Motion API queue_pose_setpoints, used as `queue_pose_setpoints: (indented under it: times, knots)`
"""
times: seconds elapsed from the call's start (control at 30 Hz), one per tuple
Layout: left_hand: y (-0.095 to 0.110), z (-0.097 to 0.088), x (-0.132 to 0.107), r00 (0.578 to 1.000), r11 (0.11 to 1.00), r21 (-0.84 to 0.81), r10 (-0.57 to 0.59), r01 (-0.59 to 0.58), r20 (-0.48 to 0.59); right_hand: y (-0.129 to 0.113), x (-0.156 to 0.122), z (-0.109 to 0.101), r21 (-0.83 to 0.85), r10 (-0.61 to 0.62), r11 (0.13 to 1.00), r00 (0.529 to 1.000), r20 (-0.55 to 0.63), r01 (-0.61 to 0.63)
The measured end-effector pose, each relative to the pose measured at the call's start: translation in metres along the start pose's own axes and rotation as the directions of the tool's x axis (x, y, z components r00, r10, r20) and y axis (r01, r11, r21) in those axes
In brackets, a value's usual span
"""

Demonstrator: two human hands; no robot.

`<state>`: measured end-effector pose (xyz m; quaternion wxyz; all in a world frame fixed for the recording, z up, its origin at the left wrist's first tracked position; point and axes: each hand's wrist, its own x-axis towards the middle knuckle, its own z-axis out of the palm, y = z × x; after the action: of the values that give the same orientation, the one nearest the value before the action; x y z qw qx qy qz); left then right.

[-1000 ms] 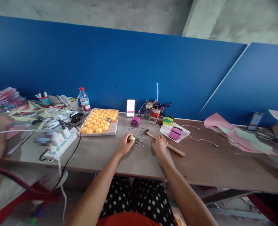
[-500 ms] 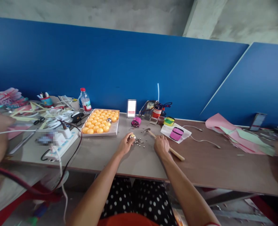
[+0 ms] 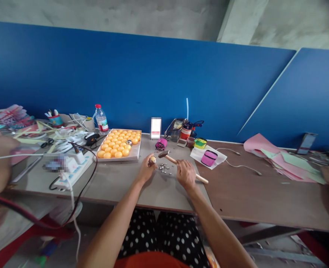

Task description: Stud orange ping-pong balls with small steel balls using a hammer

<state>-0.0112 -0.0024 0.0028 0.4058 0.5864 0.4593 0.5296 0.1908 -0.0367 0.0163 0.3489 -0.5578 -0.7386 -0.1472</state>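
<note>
My left hand (image 3: 145,169) is closed around a small orange ball (image 3: 152,160) with shiny metal on part of its surface. Wrapped round the wooden handle of a hammer (image 3: 172,159) are the fingers of my right hand (image 3: 186,173). The hammer's dark head is just right of the ball, raised a little and apart from it. Loose silvery studs (image 3: 163,168) lie scattered on the table between my hands. Behind them a purple pouch (image 3: 161,144) rests on its side, with dark, shiny bits at its mouth.
A white tray (image 3: 138,153) of orange balls, one bearing metal, stands left of centre. Left of it are a water bottle (image 3: 101,120) and a power strip (image 3: 83,168). A purple piece (image 3: 209,158) lies on white paper at right. Other people's arms show at both sides.
My right hand has lifted the hammer and brought it left, its head now close to the ball. My left hand has shifted slightly left and turned the ball.
</note>
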Motion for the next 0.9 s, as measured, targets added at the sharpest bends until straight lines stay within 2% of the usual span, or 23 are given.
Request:
queue_pose_setpoints:
  times: [0.07,0.2,0.37,0.5,0.63,0.8,0.9]
  knots:
    - [0.001,0.0,0.0,0.999,0.998,-0.053,-0.042,0.043,0.025,-0.003,0.0,-0.001,-0.009,0.012,1.0,1.0,-0.014,-0.012]
    - [0.003,0.0,-0.001,0.999,0.998,-0.046,-0.05,0.049,-0.011,-0.01,0.0,-0.001,-0.004,-0.045,0.999,0.997,0.069,0.045]
    - [0.006,0.0,-0.001,0.996,0.996,-0.026,-0.084,0.084,-0.002,-0.012,0.0,-0.003,-0.015,0.002,1.0,1.0,-0.005,-0.002]
    - [0.004,0.001,-0.001,0.998,0.999,-0.013,-0.051,0.05,-0.026,-0.012,-0.001,-0.002,0.008,-0.079,0.997,0.993,0.084,0.079]
    - [0.004,0.001,-0.001,0.994,0.994,-0.04,-0.104,0.104,-0.015,-0.014,-0.002,-0.002,-0.005,-0.014,1.0,1.0,-0.002,0.014]
    - [0.004,0.002,-0.001,0.998,0.999,-0.002,-0.048,0.047,-0.047,-0.016,-0.001,-0.004,0.001,-0.076,0.997,0.994,0.072,0.076]
    - [0.002,0.002,-0.001,0.997,0.998,-0.022,-0.066,0.065,-0.037,-0.016,-0.001,-0.004,-0.012,-0.024,1.0,1.0,0.01,0.025]
